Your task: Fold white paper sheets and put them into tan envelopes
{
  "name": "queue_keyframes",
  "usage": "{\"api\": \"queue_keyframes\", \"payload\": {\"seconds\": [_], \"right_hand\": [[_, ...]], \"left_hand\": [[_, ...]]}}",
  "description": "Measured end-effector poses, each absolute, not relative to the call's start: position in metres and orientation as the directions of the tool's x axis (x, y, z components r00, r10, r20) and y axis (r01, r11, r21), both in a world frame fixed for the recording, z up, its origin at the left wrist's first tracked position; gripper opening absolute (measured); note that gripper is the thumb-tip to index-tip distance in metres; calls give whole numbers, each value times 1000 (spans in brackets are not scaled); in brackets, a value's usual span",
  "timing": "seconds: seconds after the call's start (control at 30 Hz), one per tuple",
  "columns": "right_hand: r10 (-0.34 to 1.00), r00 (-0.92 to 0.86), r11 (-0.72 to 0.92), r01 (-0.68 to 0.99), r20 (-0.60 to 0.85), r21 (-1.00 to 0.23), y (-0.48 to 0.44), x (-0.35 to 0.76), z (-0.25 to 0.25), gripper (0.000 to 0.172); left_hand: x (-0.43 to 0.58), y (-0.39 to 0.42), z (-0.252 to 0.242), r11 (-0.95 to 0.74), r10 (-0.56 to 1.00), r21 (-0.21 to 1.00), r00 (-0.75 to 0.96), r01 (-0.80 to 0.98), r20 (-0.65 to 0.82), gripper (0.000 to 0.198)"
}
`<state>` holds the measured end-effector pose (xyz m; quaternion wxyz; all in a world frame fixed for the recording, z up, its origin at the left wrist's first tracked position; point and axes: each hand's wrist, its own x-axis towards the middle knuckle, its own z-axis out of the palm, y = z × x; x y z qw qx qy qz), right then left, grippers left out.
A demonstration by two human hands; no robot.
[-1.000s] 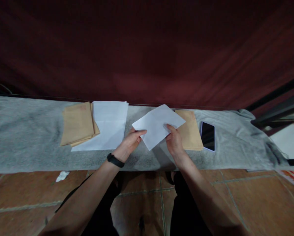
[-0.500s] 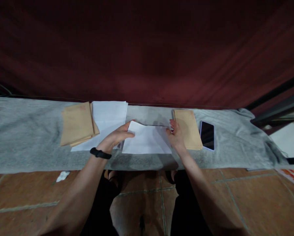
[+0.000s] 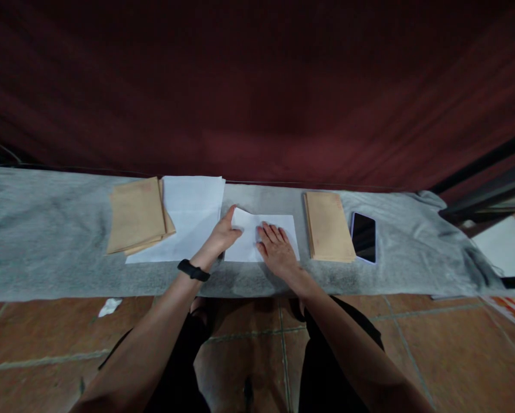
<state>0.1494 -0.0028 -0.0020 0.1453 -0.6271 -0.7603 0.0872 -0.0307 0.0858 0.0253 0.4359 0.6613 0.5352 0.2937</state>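
A white sheet of paper (image 3: 246, 249), apparently folded over, lies in front of me on the grey cloth. My left hand (image 3: 223, 234), with a black band on its wrist, grips its left edge, thumb on top and fingers at the edge. The far left corner is slightly raised there. My right hand (image 3: 278, 249) lies flat on the paper, right of its middle, fingers spread and holding nothing. Left of the paper are larger white sheets (image 3: 192, 215), partly under a pile of brown envelopes (image 3: 137, 215). Another stack of brown envelopes (image 3: 329, 226) is to the right.
A phone (image 3: 363, 238) with a pale purple edge lies beside the right stack. The long grey cloth (image 3: 412, 246) covers a narrow surface, with a dark red curtain (image 3: 257, 115) behind. Crumpled white paper (image 3: 109, 307) lies on the tiled floor (image 3: 33, 338).
My right hand has moved left from the paper's right edge and now presses flat on it. My left hand and the paper's left edge have shifted slightly right.
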Motion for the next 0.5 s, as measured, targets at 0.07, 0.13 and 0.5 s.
{"api": "queue_keyframes", "payload": {"seconds": [0.07, 0.13, 0.5], "right_hand": [[980, -163, 191, 935, 117, -299, -2, 151, -3, 50], [982, -147, 176, 941, 119, -287, -1, 154, -3, 50], [981, -152, 177, 955, 118, -239, 1, 156, -3, 49]], "left_hand": [[-32, 88, 26, -50, 970, 834, 225, 550, -91, 84], [-33, 88, 28, -65, 978, 772, 195, 633, -77, 87], [-17, 60, 30, -263, 964, 567, 199, 781, 174, 83]]}}
